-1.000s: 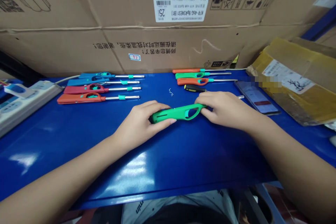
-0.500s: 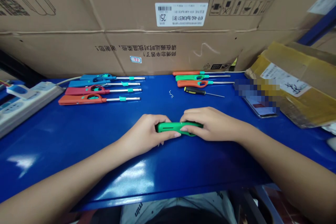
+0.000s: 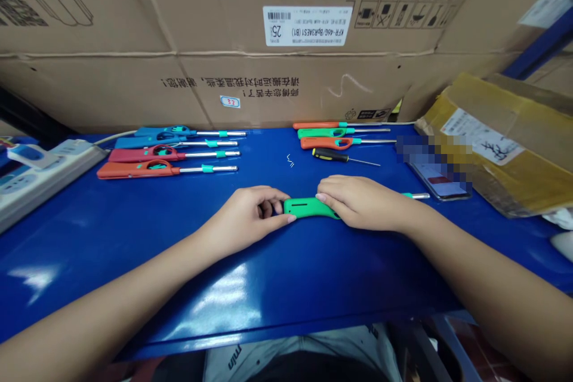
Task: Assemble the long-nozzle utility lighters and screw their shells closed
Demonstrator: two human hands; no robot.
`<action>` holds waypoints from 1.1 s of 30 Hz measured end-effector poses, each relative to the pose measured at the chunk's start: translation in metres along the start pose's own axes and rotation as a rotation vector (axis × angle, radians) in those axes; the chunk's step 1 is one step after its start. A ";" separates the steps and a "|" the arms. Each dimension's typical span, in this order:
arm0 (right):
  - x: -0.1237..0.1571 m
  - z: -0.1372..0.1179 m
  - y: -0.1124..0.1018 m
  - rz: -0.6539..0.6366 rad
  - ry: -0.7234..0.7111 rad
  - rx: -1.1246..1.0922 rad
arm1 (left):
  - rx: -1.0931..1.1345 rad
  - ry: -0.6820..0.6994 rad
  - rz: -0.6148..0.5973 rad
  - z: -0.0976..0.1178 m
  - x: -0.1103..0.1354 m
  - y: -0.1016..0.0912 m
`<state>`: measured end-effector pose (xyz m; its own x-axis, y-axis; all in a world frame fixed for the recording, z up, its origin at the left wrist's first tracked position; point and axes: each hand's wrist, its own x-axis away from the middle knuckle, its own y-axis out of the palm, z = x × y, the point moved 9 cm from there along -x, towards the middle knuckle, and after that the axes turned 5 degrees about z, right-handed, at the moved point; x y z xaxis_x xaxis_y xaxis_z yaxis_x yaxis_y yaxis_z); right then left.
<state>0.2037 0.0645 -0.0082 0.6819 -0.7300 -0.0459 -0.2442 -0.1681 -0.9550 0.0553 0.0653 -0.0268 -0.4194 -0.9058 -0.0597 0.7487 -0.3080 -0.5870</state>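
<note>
A green long-nosed lighter [image 3: 308,208] lies level across the front middle of the blue table, its handle end to the left. My right hand [image 3: 358,203] is closed over its trigger part, hiding the guard; the metal tube tip [image 3: 419,196] pokes out past the wrist. At the handle's left end, thumb and fingertips of my left hand [image 3: 253,212] pinch it lightly from both sides. Beyond my right hand lie a black-and-yellow screwdriver [image 3: 330,156], an orange lighter [image 3: 326,143], another green lighter [image 3: 319,133] and an orange lighter [image 3: 316,125].
Back left, two blue lighters [image 3: 150,142], a red lighter [image 3: 143,154] and an orange-red lighter [image 3: 134,171] lie in a row. A white power strip [image 3: 49,176] borders them. At right are a phone [image 3: 443,182] and a taped carton [image 3: 501,149]; a large cardboard box [image 3: 215,30] walls the back.
The green lighter has shifted slightly right and away from me, and its tube tip now shows beyond my right wrist. My left fingers have slid back to its end.
</note>
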 end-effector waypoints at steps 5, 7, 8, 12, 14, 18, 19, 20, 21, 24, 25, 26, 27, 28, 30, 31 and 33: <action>0.000 0.003 -0.005 0.006 0.064 -0.061 | -0.098 0.124 0.083 0.011 -0.002 -0.010; -0.001 0.004 -0.006 0.021 0.077 -0.056 | -0.118 0.132 0.080 0.011 -0.003 -0.010; -0.002 0.004 -0.007 0.034 0.080 -0.045 | -0.131 0.134 0.072 0.011 -0.003 -0.010; -0.003 0.005 -0.005 0.083 0.059 -0.020 | -0.206 0.157 0.037 0.011 -0.001 -0.006; -0.003 0.004 -0.004 0.105 0.035 -0.032 | -0.254 0.171 0.024 0.012 0.000 -0.004; -0.002 0.004 -0.006 0.145 0.010 -0.051 | -0.356 0.186 -0.016 0.019 0.000 -0.002; -0.002 0.004 -0.007 0.157 0.007 -0.053 | -0.377 0.188 -0.035 0.022 -0.002 -0.002; -0.003 0.005 -0.009 0.178 0.005 -0.053 | -0.397 0.191 -0.053 0.025 -0.004 -0.003; -0.003 0.006 -0.013 0.211 0.004 -0.051 | -0.412 0.188 -0.068 0.027 -0.008 -0.005; -0.001 0.017 -0.026 0.365 0.056 -0.033 | -0.490 0.188 -0.004 0.032 -0.026 -0.021; 0.000 0.024 -0.030 0.414 0.093 -0.026 | -0.533 0.198 0.036 0.033 -0.033 -0.028; 0.001 0.032 -0.032 0.450 0.136 -0.021 | -0.585 0.202 0.070 0.032 -0.040 -0.033; 0.002 0.041 -0.032 0.471 0.180 -0.017 | -0.633 0.185 0.100 0.027 -0.047 -0.038; 0.003 0.049 -0.032 0.482 0.221 -0.015 | -0.648 0.168 0.117 0.023 -0.054 -0.040; 0.004 0.062 -0.029 0.491 0.287 -0.016 | -0.654 0.151 0.126 0.013 -0.065 -0.040; 0.004 0.066 -0.028 0.489 0.314 -0.019 | -0.652 0.147 0.130 0.009 -0.069 -0.038; 0.004 0.072 -0.024 0.482 0.351 -0.021 | -0.644 0.141 0.143 0.004 -0.074 -0.032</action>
<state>0.2618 0.1137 -0.0065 0.2228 -0.9022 -0.3692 -0.4854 0.2258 -0.8447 0.0646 0.1414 0.0002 -0.4346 -0.8647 -0.2518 0.3644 0.0869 -0.9272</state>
